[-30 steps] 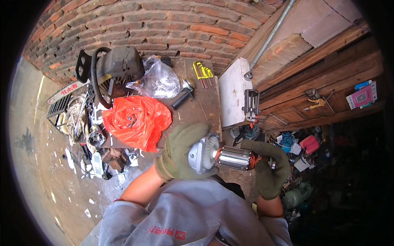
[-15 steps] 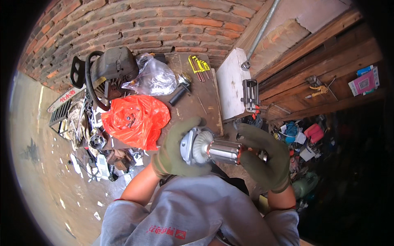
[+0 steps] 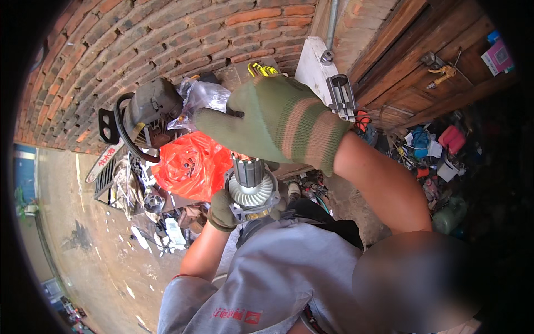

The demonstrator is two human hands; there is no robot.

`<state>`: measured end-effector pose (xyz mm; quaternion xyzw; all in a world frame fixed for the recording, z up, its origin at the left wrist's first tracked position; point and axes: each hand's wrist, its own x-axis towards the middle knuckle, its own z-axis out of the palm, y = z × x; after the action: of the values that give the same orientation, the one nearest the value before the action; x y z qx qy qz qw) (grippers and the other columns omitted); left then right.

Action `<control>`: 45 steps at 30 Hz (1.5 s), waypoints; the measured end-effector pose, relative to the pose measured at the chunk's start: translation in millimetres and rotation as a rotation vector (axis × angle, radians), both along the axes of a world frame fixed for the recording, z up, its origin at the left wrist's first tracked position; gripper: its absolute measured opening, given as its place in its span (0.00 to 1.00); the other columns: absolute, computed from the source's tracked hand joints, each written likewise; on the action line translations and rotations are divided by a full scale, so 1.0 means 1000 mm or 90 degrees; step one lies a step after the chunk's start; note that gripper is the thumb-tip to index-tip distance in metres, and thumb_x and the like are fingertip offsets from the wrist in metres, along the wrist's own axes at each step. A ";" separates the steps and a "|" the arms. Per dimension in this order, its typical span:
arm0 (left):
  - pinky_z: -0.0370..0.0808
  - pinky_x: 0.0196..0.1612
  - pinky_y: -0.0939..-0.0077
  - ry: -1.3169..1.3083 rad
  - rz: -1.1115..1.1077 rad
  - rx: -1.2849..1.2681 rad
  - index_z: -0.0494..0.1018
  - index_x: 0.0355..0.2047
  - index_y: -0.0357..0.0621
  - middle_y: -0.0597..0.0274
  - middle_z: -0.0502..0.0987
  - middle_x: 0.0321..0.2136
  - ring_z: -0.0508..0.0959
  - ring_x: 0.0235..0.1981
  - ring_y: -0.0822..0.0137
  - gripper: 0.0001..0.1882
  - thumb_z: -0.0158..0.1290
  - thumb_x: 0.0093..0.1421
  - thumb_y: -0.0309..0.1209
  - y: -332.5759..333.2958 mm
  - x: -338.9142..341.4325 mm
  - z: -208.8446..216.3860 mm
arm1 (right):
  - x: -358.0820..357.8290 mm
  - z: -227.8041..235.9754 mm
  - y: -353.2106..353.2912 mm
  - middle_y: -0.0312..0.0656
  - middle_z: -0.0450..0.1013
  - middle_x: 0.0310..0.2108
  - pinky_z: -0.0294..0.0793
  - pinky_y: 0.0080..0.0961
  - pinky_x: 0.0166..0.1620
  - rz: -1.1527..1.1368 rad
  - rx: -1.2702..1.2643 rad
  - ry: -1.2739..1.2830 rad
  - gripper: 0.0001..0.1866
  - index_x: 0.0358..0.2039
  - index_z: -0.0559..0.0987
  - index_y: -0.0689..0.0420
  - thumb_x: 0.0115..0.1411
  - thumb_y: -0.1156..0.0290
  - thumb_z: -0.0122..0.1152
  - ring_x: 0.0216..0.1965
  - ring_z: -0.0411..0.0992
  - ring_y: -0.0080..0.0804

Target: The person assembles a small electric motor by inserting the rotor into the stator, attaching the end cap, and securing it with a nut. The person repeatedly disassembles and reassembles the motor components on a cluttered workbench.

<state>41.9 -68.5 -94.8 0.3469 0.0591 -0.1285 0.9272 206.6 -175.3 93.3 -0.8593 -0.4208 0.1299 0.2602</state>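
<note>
Since the earlier frame, the metal rotor (image 3: 248, 173) has been swinging from a sideways position to a nearly upright one, and the right hand (image 3: 278, 119) has been rising from beside its right end to a place over its top. The view is tilting too, so the desk (image 3: 242, 71) and its load are sitting differently in it.

The left hand (image 3: 223, 210), in an olive glove, is closing around the grey housing (image 3: 239, 213) at the rotor's lower end. The pale fan (image 3: 251, 193) is resting just above that housing, and copper winding is showing at the upper end, right below the other glove. The rotor is standing in front of the person's body, near the desk's edge. The right hand is pointing its fingers leftward and hiding the rotor's tip; whether it is pinching that tip cannot be told.

On the desk, a red plastic bag (image 3: 192, 167) is lying open to the left of the rotor, with small parts showing inside. Behind it, a chainsaw (image 3: 150, 108) is standing beside a clear plastic bag (image 3: 206, 97). A yellow holder (image 3: 262, 69) is peeking out beyond the right glove.
</note>
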 end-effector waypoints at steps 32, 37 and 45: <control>0.77 0.43 0.53 -0.100 -0.179 -0.308 0.56 0.69 0.35 0.37 0.74 0.52 0.77 0.45 0.43 0.65 0.63 0.40 0.68 -0.022 0.008 -0.002 | -0.014 0.011 -0.033 0.42 0.82 0.32 0.78 0.26 0.32 0.163 0.145 0.493 0.17 0.38 0.84 0.63 0.55 0.64 0.77 0.31 0.78 0.23; 0.74 0.48 0.55 -0.123 -0.180 -0.255 0.56 0.70 0.36 0.39 0.73 0.55 0.75 0.50 0.46 0.63 0.64 0.41 0.63 -0.017 0.013 -0.003 | -0.031 0.000 -0.030 0.42 0.81 0.31 0.79 0.28 0.33 0.261 0.174 0.289 0.13 0.35 0.85 0.59 0.51 0.67 0.76 0.30 0.80 0.28; 0.71 0.56 0.57 -0.098 -0.003 -0.105 0.55 0.71 0.36 0.43 0.70 0.59 0.72 0.57 0.50 0.60 0.66 0.43 0.54 -0.002 0.009 -0.011 | -0.053 -0.009 -0.028 0.45 0.76 0.21 0.76 0.34 0.28 0.090 0.270 -0.013 0.16 0.28 0.83 0.57 0.46 0.62 0.81 0.23 0.77 0.42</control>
<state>51.0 -70.3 -105.3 0.2781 -0.0239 -0.1085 0.9541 154.0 -202.9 84.7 -0.7552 -0.5002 0.0479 0.4209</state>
